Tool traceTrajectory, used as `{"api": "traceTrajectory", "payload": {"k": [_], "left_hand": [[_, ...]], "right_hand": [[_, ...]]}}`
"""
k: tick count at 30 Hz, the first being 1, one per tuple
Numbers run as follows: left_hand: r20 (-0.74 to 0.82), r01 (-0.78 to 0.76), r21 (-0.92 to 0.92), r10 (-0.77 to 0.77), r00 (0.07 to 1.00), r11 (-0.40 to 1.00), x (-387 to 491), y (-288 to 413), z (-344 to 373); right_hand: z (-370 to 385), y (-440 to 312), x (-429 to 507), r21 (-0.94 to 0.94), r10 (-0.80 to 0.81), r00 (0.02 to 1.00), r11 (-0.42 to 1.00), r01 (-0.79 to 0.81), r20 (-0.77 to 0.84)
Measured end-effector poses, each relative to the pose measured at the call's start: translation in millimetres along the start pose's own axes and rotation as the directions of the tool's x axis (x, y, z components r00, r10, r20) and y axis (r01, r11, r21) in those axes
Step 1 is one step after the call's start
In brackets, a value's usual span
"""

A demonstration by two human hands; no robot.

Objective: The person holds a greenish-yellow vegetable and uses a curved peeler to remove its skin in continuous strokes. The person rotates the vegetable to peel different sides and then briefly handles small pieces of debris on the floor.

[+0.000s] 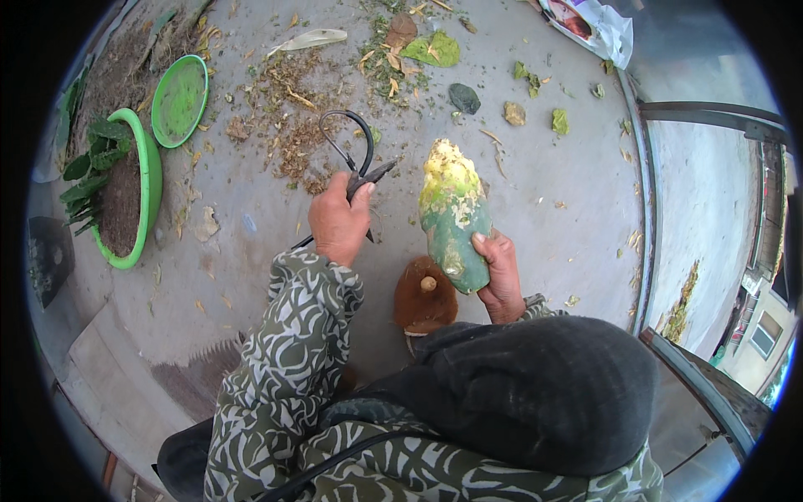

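My left hand [340,219] grips a pair of dark metal scissors [362,130] around the middle. One large handle loop sticks up beyond the fingers, and a pointed tip juts to the right. The palm hides part of the scissors. In my right hand [502,270] is a thick green cactus piece [455,213], held upright by its lower end with the thumb on its face. Its upper end is yellow, knobby and ragged, with pale scabby patches below. The scissors and the cactus piece are apart. A brown slipper [417,307] shows just under the cactus piece.
At left stand a green basin [150,182] of soil with cactus pads [103,154] and a green plastic plate [180,100]. Dry plant debris [301,135] and leaves [439,50] litter the concrete floor. A plastic bag [596,28] lies far right, near a metal frame [649,207].
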State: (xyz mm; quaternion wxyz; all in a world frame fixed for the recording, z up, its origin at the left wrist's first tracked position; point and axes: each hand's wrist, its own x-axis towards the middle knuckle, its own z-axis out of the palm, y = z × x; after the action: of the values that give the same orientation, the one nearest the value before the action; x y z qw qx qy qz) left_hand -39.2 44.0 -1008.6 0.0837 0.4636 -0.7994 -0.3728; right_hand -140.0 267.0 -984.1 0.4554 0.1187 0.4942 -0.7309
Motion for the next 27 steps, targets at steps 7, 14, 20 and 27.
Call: {"api": "traceTrajectory", "payload": {"k": [7, 14, 20, 27], "left_hand": [[0.210, 0.067, -0.465, 0.036, 0.977, 0.883, 0.9, 20.6, -14.4], [0.234, 0.008, -0.379, 0.087, 0.968, 0.925, 6.3, 26.3, -0.9], [-0.059, -0.026, -0.223, 0.013, 0.998, 0.974, 16.3, 20.6, -10.7], [-0.170, -0.386, -0.100, 0.366, 0.915, 0.917, 1.2, 47.3, -27.0]], "right_hand": [[8.3, -7.1, -3.0, -0.165, -0.049, 0.999, 0.985, 0.045, -0.018], [9.7, -10.9, -9.0, -0.173, -0.067, 0.998, 0.983, 0.067, 0.004], [11.9, -16.6, -13.3, -0.146, -0.053, 0.997, 0.988, 0.060, 0.048], [12.9, -17.6, -12.1, -0.236, -0.051, 0.997, 0.970, 0.062, 0.053]]}}
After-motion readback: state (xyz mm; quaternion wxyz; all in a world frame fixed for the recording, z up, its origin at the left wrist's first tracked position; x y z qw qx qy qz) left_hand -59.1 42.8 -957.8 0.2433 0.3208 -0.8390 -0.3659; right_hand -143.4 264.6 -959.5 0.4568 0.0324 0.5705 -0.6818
